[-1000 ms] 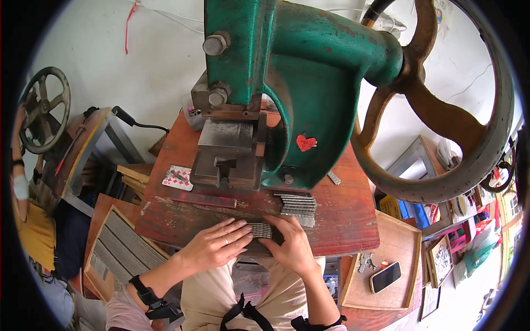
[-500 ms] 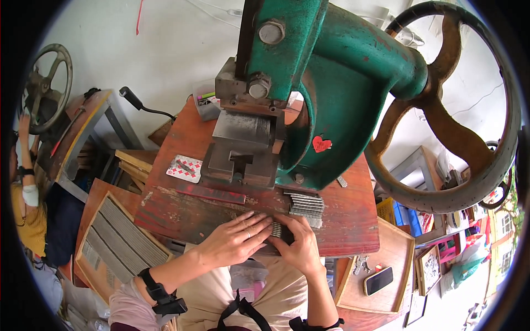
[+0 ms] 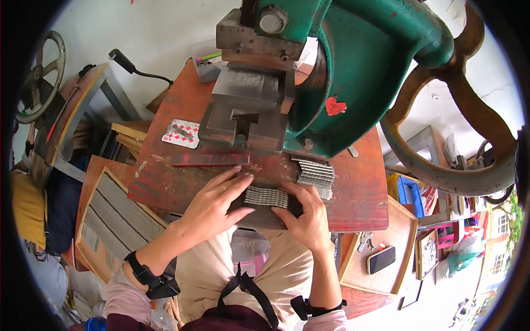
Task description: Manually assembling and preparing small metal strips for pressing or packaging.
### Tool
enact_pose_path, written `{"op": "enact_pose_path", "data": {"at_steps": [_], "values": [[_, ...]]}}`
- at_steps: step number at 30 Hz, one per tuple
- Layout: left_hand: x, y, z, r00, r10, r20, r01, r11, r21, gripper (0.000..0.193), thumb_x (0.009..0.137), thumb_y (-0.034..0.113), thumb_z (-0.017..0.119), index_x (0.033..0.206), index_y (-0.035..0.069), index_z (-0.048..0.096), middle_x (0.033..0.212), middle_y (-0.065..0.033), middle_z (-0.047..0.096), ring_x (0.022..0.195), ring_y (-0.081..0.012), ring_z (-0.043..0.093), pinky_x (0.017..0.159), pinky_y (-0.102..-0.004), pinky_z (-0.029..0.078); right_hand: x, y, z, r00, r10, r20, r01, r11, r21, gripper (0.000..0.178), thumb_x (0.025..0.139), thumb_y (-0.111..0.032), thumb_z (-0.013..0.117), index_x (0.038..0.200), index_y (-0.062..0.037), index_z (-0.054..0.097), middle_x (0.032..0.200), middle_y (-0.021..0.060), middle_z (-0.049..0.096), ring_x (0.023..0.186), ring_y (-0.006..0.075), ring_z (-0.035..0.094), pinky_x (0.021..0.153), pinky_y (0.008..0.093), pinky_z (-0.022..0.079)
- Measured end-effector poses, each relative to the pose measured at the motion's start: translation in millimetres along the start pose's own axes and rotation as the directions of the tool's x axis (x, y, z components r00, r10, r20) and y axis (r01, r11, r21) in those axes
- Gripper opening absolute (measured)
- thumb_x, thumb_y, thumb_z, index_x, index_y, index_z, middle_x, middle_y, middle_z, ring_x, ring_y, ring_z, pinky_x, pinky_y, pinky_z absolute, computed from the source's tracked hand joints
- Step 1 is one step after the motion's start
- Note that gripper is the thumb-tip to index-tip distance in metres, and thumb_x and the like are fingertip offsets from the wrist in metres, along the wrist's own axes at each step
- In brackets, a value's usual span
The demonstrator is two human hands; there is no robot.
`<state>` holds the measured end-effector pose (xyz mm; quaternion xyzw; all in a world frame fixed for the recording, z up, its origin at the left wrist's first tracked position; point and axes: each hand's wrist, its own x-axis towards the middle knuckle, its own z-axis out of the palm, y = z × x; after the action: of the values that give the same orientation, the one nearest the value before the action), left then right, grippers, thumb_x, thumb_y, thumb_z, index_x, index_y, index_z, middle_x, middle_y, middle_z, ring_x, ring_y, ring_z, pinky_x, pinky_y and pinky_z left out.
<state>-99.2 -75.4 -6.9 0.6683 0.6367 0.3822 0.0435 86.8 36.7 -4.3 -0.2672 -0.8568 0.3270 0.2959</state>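
In front of me on the table's near edge lies a close-packed row of small grey metal strips [image 3: 266, 197], resting on a dark plate [image 3: 259, 219]. My right hand [image 3: 307, 218] grips the right end of this row, thumb on the near side and index finger on the far side. To the left of the row is my left hand [image 3: 216, 199], fingers and thumb spread apart, holding nothing. A fanned stack of similar metal strips [image 3: 314, 175] lies just beyond my right hand. Farther back stands a green hand press [image 3: 359, 71] with a steel die block [image 3: 243, 118].
A dark red bar [image 3: 210, 160] and a playing card [image 3: 181, 133] with a metal piece on it lie left of the press base. A tray of metal strips [image 3: 118, 220] stands lower left. At right, a wooden tray [image 3: 353, 276] holds a phone [image 3: 381, 260]. The handwheel [image 3: 441, 176] overhangs the right side.
My left hand has lifted off the row and moved left, uncovering the strips. The right hand stays at their right end. The whole view has shifted, with the press now higher in it.
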Motion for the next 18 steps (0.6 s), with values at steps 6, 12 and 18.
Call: {"op": "enact_pose_path", "data": {"at_steps": [6,12,18], "values": [[4.0,-0.6,10.7,0.998,-0.036,0.042,0.039,0.996,-0.079,0.057,0.066,0.009,0.079,0.120,0.006,0.058,0.107,-0.0100,0.064,0.105,-0.0272,0.052,0.087,-0.0367,0.047,-2.3,2.6,2.5,1.000,-0.015,0.004,0.015,1.000,-0.008,0.048,0.069,-0.008,0.074,0.114,-0.0013,0.059,0.104,0.0154,0.062,0.100,0.0319,0.055,0.086,0.0377,0.046],[2.4,-1.1,13.5,0.984,-0.174,0.032,0.177,0.972,-0.156,0.056,0.063,0.004,0.078,0.116,0.007,0.058,0.103,-0.0080,0.061,0.101,-0.0252,0.053,0.087,-0.0354,0.047,-9.8,-5.4,22.2,0.971,-0.227,0.078,0.236,0.839,-0.491,0.048,0.076,-0.032,0.070,0.122,-0.0204,0.060,0.132,0.0157,0.047,0.119,0.0332,0.045,0.094,0.0447,0.041],[1.9,-2.8,17.7,0.970,-0.238,0.052,0.243,0.951,-0.193,0.058,0.064,0.002,0.077,0.117,0.003,0.053,0.103,-0.0100,0.058,0.103,-0.0266,0.054,0.087,-0.0356,0.048,-21.8,-22.2,28.1,0.980,-0.180,0.080,0.194,0.808,-0.556,0.048,0.077,-0.043,0.066,0.123,-0.0296,0.060,0.139,0.0160,0.040,0.124,0.0357,0.039,0.103,0.0477,0.032]]}}
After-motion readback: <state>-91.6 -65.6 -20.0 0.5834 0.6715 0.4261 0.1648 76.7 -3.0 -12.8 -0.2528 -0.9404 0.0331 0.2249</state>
